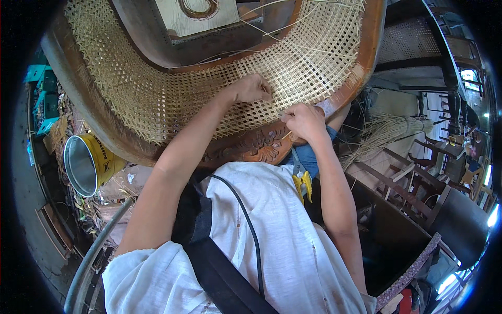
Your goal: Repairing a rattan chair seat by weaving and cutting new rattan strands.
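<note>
A curved wooden furniture frame (361, 78) with woven cane webbing (204, 89) lies in front of me, its carved edge (261, 145) nearest my body. My left hand (253, 88) rests over the webbing with its fingers curled closed; what they hold, if anything, is hidden. Just right of it and nearer, my right hand (306, 121) pinches at the webbing's near border, and I cannot make out what is between its fingertips. Long loose cane strands (303, 48) trail over the far right part of the weave. Yellow-handled pliers (302, 180) sit by my lap.
A yellow metal bucket (102, 162) lies tipped at the left. Beyond the frame's inner edge, a pale board (219, 21) bears a coil of cane (198, 9). To the right are a bundle of cane strips (392, 131), a dark cane-panelled chair (410, 42) and several wooden furniture frames (397, 180).
</note>
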`<move>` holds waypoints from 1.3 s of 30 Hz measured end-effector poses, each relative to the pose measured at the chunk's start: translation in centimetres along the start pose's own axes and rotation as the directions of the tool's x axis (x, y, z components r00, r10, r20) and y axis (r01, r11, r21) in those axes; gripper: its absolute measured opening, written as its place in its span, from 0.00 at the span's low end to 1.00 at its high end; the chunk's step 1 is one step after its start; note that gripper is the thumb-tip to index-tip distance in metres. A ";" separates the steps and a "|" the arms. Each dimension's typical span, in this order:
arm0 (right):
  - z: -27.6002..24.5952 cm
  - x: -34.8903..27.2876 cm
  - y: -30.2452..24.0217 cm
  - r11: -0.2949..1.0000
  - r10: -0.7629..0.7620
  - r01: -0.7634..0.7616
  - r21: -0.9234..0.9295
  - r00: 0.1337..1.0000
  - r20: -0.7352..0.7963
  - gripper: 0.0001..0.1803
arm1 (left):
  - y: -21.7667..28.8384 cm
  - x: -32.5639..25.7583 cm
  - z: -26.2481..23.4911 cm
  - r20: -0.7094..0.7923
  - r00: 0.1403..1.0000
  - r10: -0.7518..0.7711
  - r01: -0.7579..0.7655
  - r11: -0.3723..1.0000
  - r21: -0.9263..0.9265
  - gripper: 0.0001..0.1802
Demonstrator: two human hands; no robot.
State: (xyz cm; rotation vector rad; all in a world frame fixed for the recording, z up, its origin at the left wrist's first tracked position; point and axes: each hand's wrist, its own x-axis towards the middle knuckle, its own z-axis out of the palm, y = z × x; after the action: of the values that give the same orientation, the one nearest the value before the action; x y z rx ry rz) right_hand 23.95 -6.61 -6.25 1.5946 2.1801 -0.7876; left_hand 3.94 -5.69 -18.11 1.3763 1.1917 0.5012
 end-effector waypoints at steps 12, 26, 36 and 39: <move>3.8 -0.1 -1.1 0.968 0.165 -0.108 0.227 0.954 -0.249 0.15 | 0.2 -1.6 2.9 -0.083 0.984 0.155 -0.154 0.988 0.026 0.10; -4.1 -5.9 7.3 0.865 0.134 0.137 0.482 0.863 -0.487 0.07 | 5.7 -0.8 4.9 -0.152 0.895 0.420 -0.342 0.863 0.371 0.08; -2.6 -4.7 1.3 0.995 -0.002 -0.009 -0.097 0.994 -0.112 0.14 | 1.6 -0.2 2.9 -0.208 0.977 0.047 -0.135 0.889 -0.438 0.08; -1.5 -3.2 1.5 0.975 -0.072 0.056 -0.217 0.995 -0.067 0.13 | 0.3 0.0 3.6 -0.205 0.979 0.015 -0.091 0.926 -0.367 0.06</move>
State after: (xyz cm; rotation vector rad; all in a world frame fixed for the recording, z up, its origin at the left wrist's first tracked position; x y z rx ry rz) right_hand 26.45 -7.80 -3.63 1.4740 2.2907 -0.4963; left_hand 7.15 -7.38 -18.58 1.0474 1.1464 0.8755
